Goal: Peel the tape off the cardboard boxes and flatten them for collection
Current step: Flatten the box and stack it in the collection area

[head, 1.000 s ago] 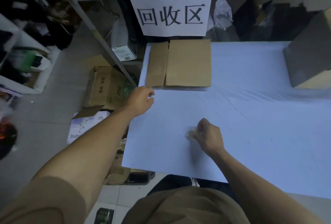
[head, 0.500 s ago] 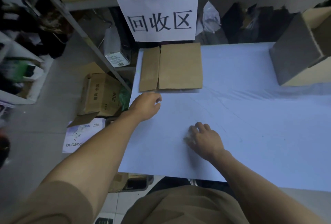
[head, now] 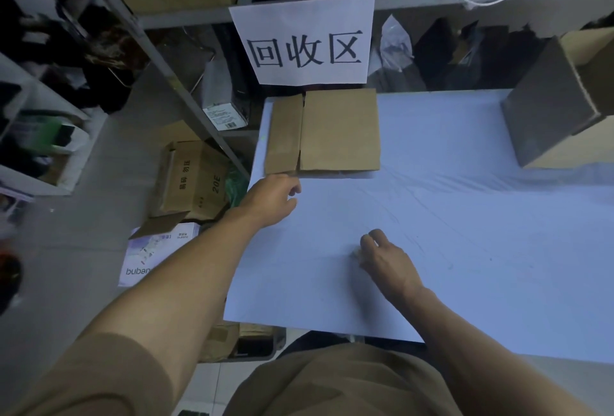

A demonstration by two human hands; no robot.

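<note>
Where the sign [head: 307,40] reads 回收区, a flattened box [head: 324,131] lies (floor carton [head: 194,179]: 20E).

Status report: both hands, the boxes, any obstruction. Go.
Left hand curled, empty, by flattened box. Right hand pinching tape wad. Unflattened box far right. No obstruction.

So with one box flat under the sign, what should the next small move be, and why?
Probably reach the right hand to the upright cardboard box at the table's far right and pull it closer. The flattened box already lies flat by the left hand, while that one still stands unflattened. The right hand first has to drop the pale wad it touches.
</note>
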